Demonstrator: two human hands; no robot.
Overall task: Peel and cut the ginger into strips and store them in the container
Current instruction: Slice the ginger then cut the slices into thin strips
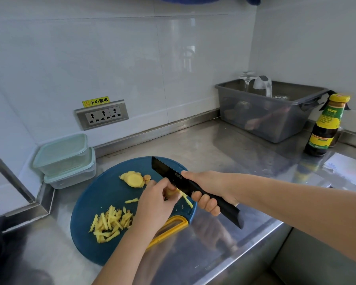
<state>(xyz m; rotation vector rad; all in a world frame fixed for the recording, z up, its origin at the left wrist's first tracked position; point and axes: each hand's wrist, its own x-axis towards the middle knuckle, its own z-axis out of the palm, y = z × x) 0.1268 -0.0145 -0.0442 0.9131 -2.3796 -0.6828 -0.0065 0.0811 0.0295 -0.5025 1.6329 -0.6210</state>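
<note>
1. Head view, hands: the left hand [152,202] is pinching a small ginger piece [170,192] against the blue cutting board [90,202], fingers curled over it. The right hand [206,192] is gripping the black knife [169,171] at the join of handle and blade, and the blade is lying just beside the left fingertips.
2. Head view, task items: a heap of cut strips [111,223] is lying on the near left of the board. Peeled slices [134,178] are waiting at its far side. Two lidded containers [64,155] are standing stacked at the back left corner, just off the board, both closed.
3. Judgement on the step in hand: slicing into strips is under way. The piece is small, so the left fingertips should be tucking back with the knuckles guiding the blade face. Short, straight downward cuts are advisable, with the tip staying low.
4. Judgement on progress: strips are part done; nothing is being stored yet.
5. Head view, surroundings: a yellow tool [169,227] is lying at the board's near edge, partly under the left forearm; its kind cannot be told. On the steel tabletop [214,145] a grey tub [271,116] and a sauce bottle [325,124] are standing well apart to the right.
6. Obstruction: nothing is blocking the cut. The container lids will need removing before filling.
</note>
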